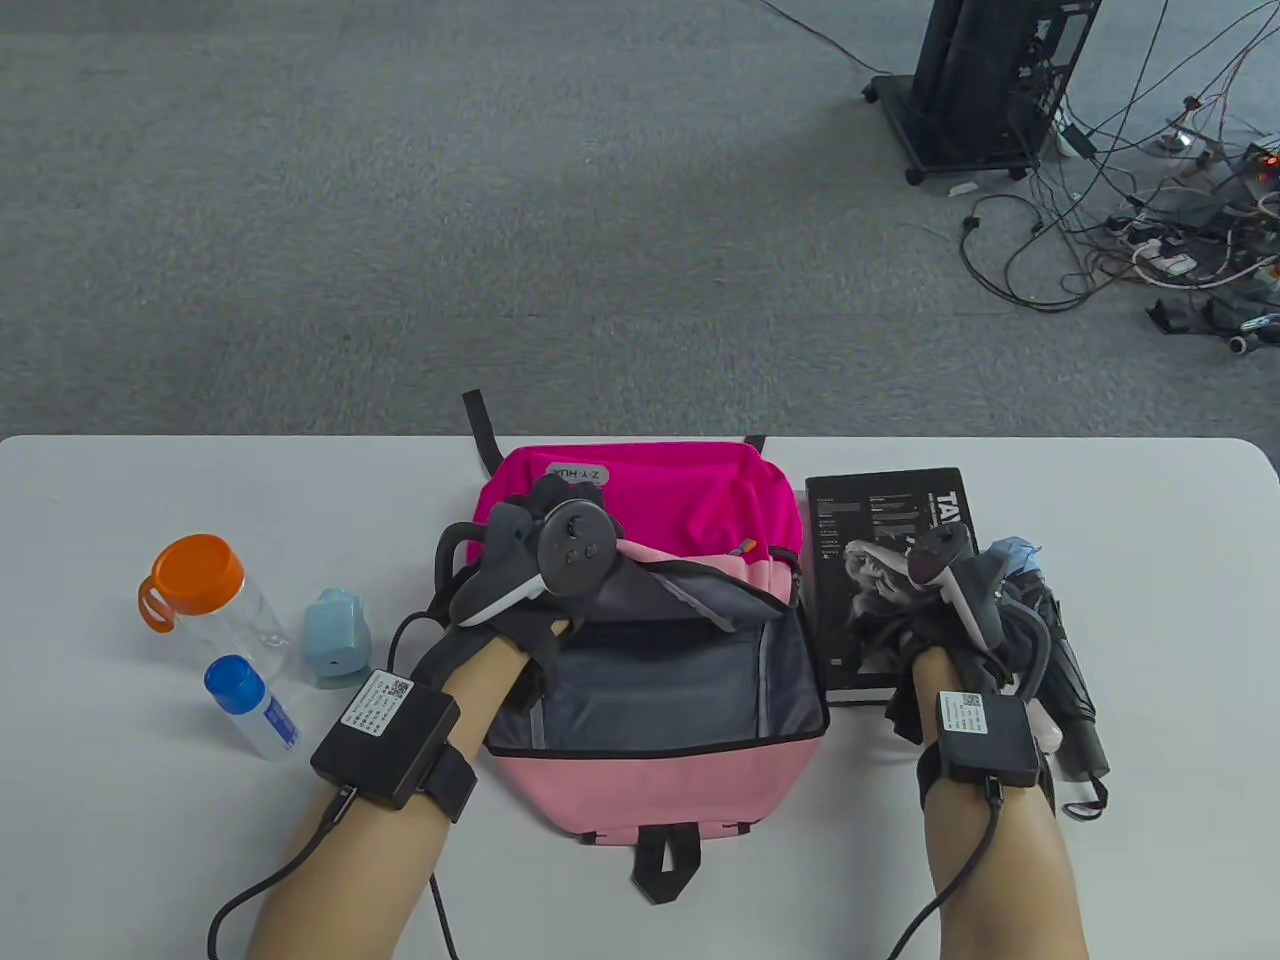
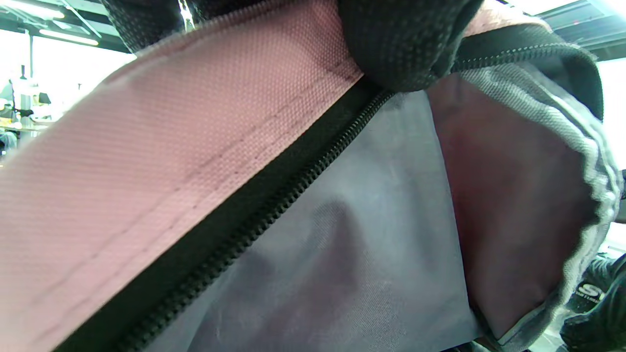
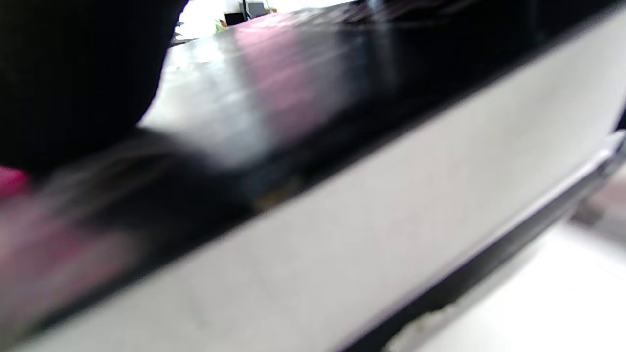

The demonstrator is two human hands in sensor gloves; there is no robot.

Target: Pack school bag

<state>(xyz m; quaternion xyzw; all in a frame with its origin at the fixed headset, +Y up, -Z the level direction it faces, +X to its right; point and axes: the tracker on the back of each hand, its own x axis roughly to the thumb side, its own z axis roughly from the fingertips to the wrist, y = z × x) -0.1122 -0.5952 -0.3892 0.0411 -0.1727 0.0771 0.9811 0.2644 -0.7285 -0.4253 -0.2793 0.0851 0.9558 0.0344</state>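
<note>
A pink school bag (image 1: 650, 790) lies open in the middle of the table, its grey lining showing. My left hand (image 1: 548, 632) pinches the raised flap at the left of the opening. In the left wrist view gloved fingertips (image 2: 406, 44) clamp the pink flap (image 2: 171, 146) beside the black zipper. A black book (image 1: 880, 510) lies just right of the bag. My right hand (image 1: 893, 640) grips its near end. The right wrist view is blurred, showing the book's white page edge (image 3: 391, 220) close up and a dark gloved finger (image 3: 73, 73) on the glossy cover.
A folded black umbrella (image 1: 1070, 690) lies right of the book, partly under my right wrist. To the left stand an orange-lidded clear bottle (image 1: 200, 590), a small blue-capped bottle (image 1: 248, 705) and a light blue object (image 1: 335, 640). The table's far edge runs just behind the bag.
</note>
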